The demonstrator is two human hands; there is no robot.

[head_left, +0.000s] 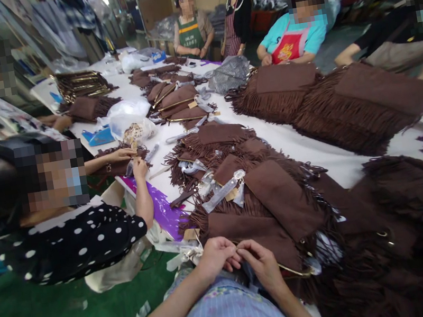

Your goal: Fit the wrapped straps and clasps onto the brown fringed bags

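My left hand (pixel 218 256) and my right hand (pixel 264 267) meet just above my lap at the table's near edge. Thumbs and fingertips of both are pinched together on something too small to make out. Beneath and behind them lies a brown fringed bag (pixel 246 228), its gold metal frame (pixel 296 272) showing to the right of my right hand. A tan paper tag (pixel 191 234) and crumpled clear plastic (pixel 181 259) sit to the left of my left hand. Another brown bag (pixel 281 190) overlaps beyond, with a plastic-wrapped strap (pixel 225 191) on the pile.
Large stacks of fringed bags (pixel 371 101) fill the right side of the white table (pixel 315 155). A co-worker in a dotted top (pixel 88 242) works close on my left, beside purple material (pixel 158 204). Blue tape dispenser (pixel 99 136), plastic bags and other people stand farther off.
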